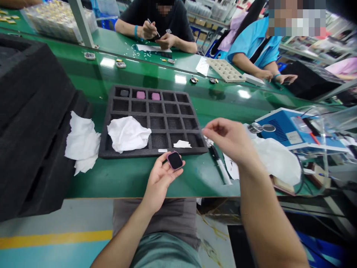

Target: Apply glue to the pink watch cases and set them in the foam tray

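My left hand (161, 178) holds a pink-framed watch case with a dark face (175, 160), just in front of a black foam tray (156, 152). The tray has square compartments, with a dark case (124, 93) and two pink cases (141, 95) in its far row. A crumpled white cloth (128, 134) and a small white scrap (182, 144) lie on it. My right hand (223, 136) is at the tray's right edge, fingertips pinched at a small whitish bit (208, 141), above a black-and-white pen-like tool (220, 165).
Tall black foam stacks (28, 123) stand at left beside another white cloth (82, 141). At right are a blue device (281, 128) and a white bag (279, 158). Two people sit across the green table (117, 182); small parts and a beige tray (225, 70) lie near them.
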`<state>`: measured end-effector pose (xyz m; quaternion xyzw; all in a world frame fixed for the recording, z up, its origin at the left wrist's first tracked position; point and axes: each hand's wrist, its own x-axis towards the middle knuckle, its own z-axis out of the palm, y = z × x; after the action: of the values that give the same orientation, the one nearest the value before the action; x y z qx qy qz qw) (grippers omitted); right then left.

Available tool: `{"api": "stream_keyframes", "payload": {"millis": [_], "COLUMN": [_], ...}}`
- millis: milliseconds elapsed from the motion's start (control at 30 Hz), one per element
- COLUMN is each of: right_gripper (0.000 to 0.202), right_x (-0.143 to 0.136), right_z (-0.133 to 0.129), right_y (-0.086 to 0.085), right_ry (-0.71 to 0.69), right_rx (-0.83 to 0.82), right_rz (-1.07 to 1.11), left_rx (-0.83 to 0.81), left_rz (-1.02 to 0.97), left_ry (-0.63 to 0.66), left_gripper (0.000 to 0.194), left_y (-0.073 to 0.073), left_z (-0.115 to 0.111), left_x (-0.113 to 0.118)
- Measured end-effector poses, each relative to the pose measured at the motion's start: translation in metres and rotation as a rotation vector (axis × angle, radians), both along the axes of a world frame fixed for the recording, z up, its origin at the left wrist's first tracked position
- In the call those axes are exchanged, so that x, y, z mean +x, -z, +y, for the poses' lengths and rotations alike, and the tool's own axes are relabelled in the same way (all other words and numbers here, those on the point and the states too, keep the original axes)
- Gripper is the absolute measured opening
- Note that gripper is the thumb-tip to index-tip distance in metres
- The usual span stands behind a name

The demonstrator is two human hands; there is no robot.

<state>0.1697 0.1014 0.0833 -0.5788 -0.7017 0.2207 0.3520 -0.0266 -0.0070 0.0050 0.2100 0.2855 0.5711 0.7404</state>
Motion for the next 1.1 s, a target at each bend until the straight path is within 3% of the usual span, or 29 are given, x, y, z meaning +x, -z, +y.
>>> {"api": "stream_keyframes", "payload": {"millis": [100, 233, 333, 633, 800, 967, 1100], "right_gripper": [0.019, 0.025, 0.029, 0.03, 0.026, 0.021, 0.007], "right_x": [-0.029, -0.058, -0.06, -0.055, -0.058, -0.058, -0.043], "right_z": [-0.054, -0.086, -0.085, -0.08, -0.081, -0.078, -0.099], "right_y": [0.017, 0.042, 0.048, 0.046, 0.047, 0.044, 0.036], "right_ry": [-0.031, 0.018, 0.023, 0.012, 0.037, 0.014, 0.017], "right_rx": [-0.157, -0.279, -0.299, -0.301, -0.256, -0.115, -0.083], "right_rz": [0.428, 0.574, 0.566, 0.538, 0.454, 0.272, 0.331], "left_rx": [-0.001, 0.021, 0.026, 0.03, 0.053, 0.119, 0.215], "left_rz": [0.007, 0.02, 0.023, 0.008, 0.042, 0.282, 0.555], "left_ry": [-0.031, -0.039, -0.045, -0.045, -0.064, -0.072, 0.032], "left_gripper": [0.053, 0.052, 0.05, 0.051, 0.039, 0.033, 0.037], "left_y": [0.002, 0.002, 0.001, 0.002, 0.0, -0.002, -0.006], "left_z": [0.001, 0.0, -0.001, 0.0, -0.002, 0.005, -0.005], "left_x": [0.003, 0.005, 0.005, 0.006, 0.006, 0.005, 0.007]}}
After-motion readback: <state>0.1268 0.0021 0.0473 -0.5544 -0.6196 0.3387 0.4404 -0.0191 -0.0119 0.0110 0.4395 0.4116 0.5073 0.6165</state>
